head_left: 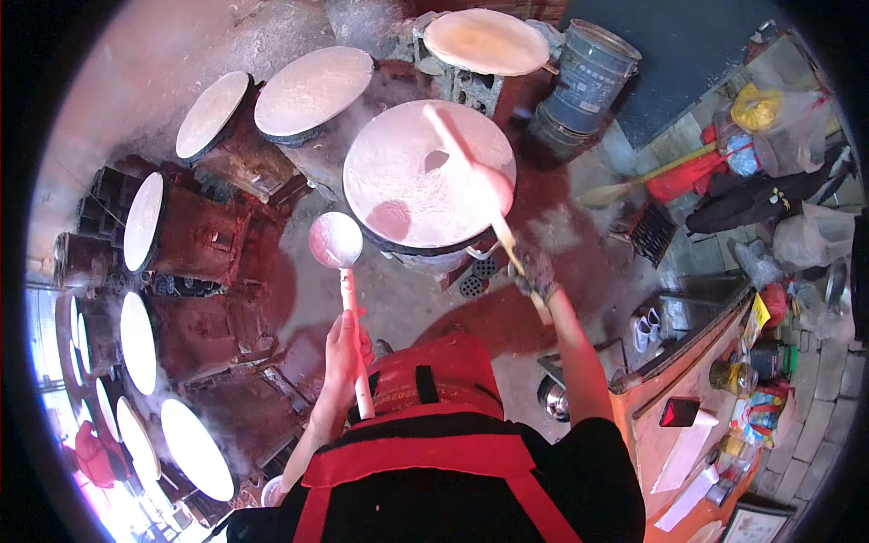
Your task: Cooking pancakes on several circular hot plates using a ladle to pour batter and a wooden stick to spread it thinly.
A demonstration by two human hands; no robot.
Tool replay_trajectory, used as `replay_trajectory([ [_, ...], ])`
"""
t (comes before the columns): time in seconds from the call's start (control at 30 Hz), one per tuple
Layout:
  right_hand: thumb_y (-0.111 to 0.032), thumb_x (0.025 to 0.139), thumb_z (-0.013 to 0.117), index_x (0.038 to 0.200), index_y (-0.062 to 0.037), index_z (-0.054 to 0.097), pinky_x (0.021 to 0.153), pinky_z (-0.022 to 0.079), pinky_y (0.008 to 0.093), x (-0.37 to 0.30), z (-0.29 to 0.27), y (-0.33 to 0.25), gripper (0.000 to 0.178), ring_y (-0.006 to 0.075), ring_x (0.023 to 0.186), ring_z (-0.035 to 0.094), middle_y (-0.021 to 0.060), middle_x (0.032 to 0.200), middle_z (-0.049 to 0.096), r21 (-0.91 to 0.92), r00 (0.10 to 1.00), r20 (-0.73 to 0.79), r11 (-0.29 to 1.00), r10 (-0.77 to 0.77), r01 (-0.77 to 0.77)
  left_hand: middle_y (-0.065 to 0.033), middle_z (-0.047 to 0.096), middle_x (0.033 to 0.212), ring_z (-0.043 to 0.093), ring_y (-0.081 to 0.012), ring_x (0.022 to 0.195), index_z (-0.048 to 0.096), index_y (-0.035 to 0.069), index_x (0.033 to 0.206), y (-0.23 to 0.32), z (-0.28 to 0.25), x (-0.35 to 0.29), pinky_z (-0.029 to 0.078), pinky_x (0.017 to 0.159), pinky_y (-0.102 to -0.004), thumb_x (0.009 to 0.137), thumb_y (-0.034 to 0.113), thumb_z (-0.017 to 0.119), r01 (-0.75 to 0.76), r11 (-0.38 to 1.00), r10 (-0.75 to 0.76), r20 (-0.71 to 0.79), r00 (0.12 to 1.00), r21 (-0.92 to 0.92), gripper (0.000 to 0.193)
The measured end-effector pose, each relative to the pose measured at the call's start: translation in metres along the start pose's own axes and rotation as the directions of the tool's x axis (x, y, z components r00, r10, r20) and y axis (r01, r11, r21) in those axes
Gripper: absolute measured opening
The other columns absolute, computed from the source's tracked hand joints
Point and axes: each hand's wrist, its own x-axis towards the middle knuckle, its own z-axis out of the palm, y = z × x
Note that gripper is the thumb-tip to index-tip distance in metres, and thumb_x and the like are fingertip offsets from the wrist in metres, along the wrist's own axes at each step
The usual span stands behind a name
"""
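In front of me stands a large round griddle (pixel 376 149) covered with a pale, wet-looking layer, with a darker patch near its middle. My right hand (pixel 536 274), in a dark glove, is closed round the handle of a long wooden paddle (pixel 489 195). The paddle's pale, broad end lies over the right part of the griddle; I cannot tell whether it touches the surface. My left hand (pixel 346 351) grips the long handle of a ladle (pixel 336 240). Its round bowl is white inside and hangs just off the griddle's lower left edge, casting a shadow on the pale layer.
More round pale-topped griddles (pixel 315 90) on brownish stoves curve round to my left, with steam about them. A round flat board (pixel 486 41) and a blue metal drum (pixel 588 72) stand behind. Perforated coal briquettes (pixel 471 287) lie by the griddle's base. At right is an orange table (pixel 647 421).
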Motion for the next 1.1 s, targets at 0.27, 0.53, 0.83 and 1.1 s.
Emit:
replay_trajectory([
  [0.27,-0.031,0.090,0.046,0.127,-0.0164,0.048,0.067,0.046,0.0347,0.066,0.080,-0.044,0.040,0.0236,0.076,0.059,0.0087,0.091,0.064,-0.606,0.890,-0.173,0.758,-0.422,0.242,-0.0013,0.048,0.078,0.040,-0.0055,0.057,0.046,0.002,0.105,0.006,0.005,0.006,0.034,0.045,-0.0172,0.092,0.019,0.048,0.141,0.980,-0.116,0.178,0.977,-0.137,0.021],
  [0.53,-0.013,0.085,0.057,0.111,-0.0095,0.060,0.072,0.044,0.0247,0.020,0.120,0.004,0.026,0.0085,0.078,0.052,-0.0013,0.088,0.059,0.152,0.720,-0.623,0.855,-0.306,0.496,0.0016,0.043,0.070,0.034,-0.0034,0.051,0.046,0.004,0.106,0.020,-0.003,0.002,0.027,0.041,-0.0164,0.093,0.024,0.046,0.135,0.990,-0.126,0.159,0.979,-0.049,0.024],
  [0.83,-0.017,0.084,0.060,0.115,-0.0089,0.059,0.068,0.045,0.0232,-0.005,0.134,0.011,0.032,0.0074,0.074,0.056,0.0024,0.092,0.064,0.010,0.624,-0.690,0.857,-0.367,0.515,-0.0002,0.043,0.074,0.041,-0.0066,0.058,0.046,0.001,0.100,0.029,-0.018,0.017,0.031,0.042,-0.0160,0.093,0.022,0.047,0.203,0.971,-0.168,0.242,0.956,-0.127,0.022],
  [1.1,-0.026,0.085,0.059,0.117,-0.0147,0.058,0.072,0.044,0.0278,0.036,0.125,0.002,0.034,0.0111,0.079,0.053,0.0073,0.096,0.064,-0.332,0.644,-0.492,0.810,-0.586,0.484,-0.0008,0.044,0.076,0.040,-0.0063,0.056,0.045,0.001,0.102,0.029,-0.035,0.018,0.032,0.042,-0.0164,0.092,0.019,0.048,0.283,0.957,-0.249,0.310,0.918,-0.070,0.021],
])
